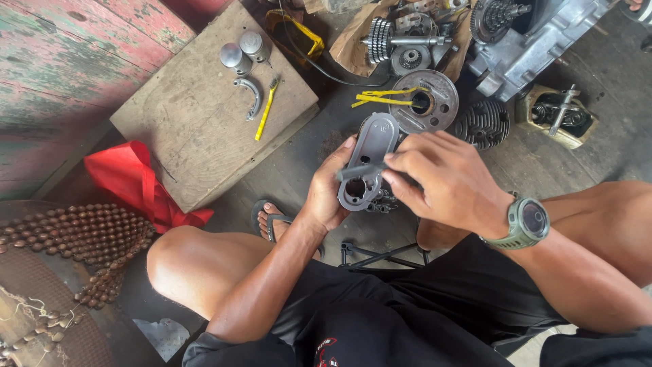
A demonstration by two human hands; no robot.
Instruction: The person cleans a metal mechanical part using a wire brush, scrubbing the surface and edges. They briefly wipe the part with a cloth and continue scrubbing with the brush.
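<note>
Centre of the frame: left hand [331, 194] closed around the lower edge of a grey oval metal cover plate [369, 160], thumb up along its left side, plate held upright above the knees. Right hand [445, 180], green wristwatch [526, 222] on its wrist, curled over from the right, fingertips pinched on a short dark rod-like tool [356, 171] laid across the plate's face; kind of tool too small to tell. Just above the plate, on the dark floor: a round metal disc [435, 98] with yellow strips over it, a finned cylinder [483, 124] beside it to the right. Top of the frame: gear shafts [394, 41] on brown paper, and a grey engine casing [536, 44] at upper right. Upper left: wooden board [204, 129] bearing 2 small metal pistons [244, 51], a curved metal piece [252, 95] and a yellow toothbrush [267, 109]. Left of centre: red cloth [129, 180]; lower left: brown beaded mat [81, 234]. Below the hands: a foot in a sandal [270, 219].
</note>
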